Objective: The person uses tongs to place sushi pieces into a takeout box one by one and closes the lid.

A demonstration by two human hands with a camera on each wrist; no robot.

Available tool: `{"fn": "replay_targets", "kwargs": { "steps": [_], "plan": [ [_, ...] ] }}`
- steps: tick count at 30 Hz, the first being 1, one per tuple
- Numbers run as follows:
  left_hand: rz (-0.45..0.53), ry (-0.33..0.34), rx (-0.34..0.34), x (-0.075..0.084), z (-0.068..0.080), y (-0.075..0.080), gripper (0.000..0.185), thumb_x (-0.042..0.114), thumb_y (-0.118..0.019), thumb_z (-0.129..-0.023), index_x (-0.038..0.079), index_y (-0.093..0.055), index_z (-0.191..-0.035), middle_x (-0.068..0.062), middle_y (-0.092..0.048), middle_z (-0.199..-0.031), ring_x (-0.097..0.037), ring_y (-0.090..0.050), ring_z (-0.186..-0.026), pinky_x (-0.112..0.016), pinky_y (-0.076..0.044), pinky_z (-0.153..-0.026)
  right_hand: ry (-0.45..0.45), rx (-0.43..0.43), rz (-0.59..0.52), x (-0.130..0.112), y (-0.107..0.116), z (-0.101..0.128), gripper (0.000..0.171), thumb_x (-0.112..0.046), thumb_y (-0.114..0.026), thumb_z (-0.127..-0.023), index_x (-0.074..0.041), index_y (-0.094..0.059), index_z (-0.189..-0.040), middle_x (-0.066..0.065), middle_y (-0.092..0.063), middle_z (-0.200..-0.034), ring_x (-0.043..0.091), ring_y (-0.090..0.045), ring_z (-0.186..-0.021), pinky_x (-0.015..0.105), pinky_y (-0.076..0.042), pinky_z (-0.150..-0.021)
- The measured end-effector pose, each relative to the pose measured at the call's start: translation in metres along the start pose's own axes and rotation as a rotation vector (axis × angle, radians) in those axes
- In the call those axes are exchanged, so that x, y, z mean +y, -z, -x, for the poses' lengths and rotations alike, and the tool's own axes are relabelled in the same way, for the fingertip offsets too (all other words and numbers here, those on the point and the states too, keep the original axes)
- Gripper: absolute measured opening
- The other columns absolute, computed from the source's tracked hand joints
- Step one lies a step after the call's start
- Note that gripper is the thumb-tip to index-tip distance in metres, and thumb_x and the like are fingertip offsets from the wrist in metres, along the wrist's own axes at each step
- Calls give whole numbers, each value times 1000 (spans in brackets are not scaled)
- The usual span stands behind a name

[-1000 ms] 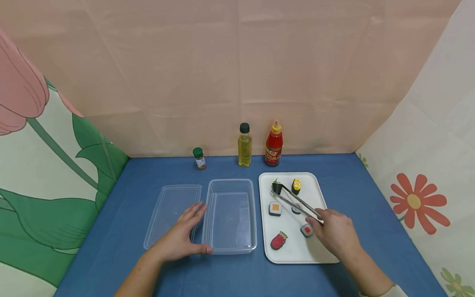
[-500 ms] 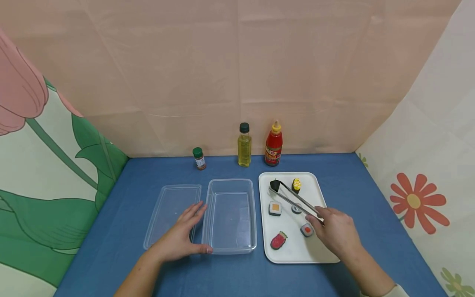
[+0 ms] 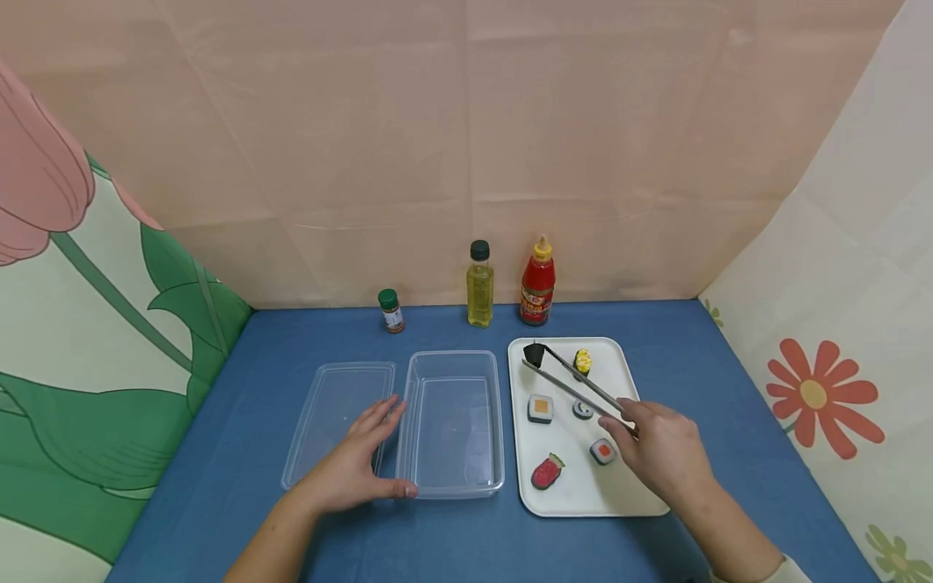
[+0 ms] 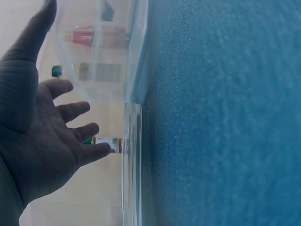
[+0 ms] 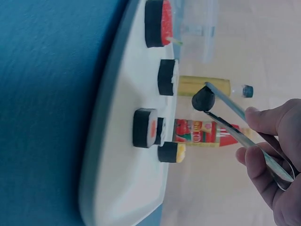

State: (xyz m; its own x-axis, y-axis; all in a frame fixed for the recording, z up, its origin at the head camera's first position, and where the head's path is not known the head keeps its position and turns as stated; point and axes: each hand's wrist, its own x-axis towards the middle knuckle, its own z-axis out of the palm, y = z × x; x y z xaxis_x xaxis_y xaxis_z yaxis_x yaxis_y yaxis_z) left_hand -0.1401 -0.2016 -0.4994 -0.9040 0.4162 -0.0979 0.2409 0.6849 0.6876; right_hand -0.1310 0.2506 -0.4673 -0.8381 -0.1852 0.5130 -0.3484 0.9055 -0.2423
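Head view shows the right hand squeezing tongs around a dark sushi piece lifted above the tray; a loosened squeeze could drop it. Left hand, fingers relaxed, steadies the clear box.

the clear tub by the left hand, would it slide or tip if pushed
The clear tub looks thin-walled and holds nothing, so it is probably light and would likely slide on the blue table rather than tip, being low and wide. The left hand rests at its near corner, which may steady it. Its thin walls would probably flex if squeezed.
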Motion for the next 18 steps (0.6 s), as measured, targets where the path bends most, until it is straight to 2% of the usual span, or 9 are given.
{"fn": "replay_targets", "kwargs": {
  "steps": [10, 18],
  "plan": [
    [-12, 12, -1, 3, 0, 0, 120, 57, -90, -74, 20, -24, -167, -4, -13, -174, -37, -6, -159, -75, -25, -113, 89, 78, -32, -8, 5, -7, 40, -21, -93, -76, 3, -79, -104, 10, -75, -83, 12, -63, -59, 34, -51, -50],
    [-9, 15, -6, 2, 0, 0, 121, 58, -90, -74, 19, -23, -167, -4, -12, -174, -37, -5, -159, -75, -25, -113, 88, 65, -38, -20, 9, -13, 38, -22, -93, -76, 0, -79, -103, 4, -72, -76, 7, -54, -58, 27, -44, -49]
  ]
}}
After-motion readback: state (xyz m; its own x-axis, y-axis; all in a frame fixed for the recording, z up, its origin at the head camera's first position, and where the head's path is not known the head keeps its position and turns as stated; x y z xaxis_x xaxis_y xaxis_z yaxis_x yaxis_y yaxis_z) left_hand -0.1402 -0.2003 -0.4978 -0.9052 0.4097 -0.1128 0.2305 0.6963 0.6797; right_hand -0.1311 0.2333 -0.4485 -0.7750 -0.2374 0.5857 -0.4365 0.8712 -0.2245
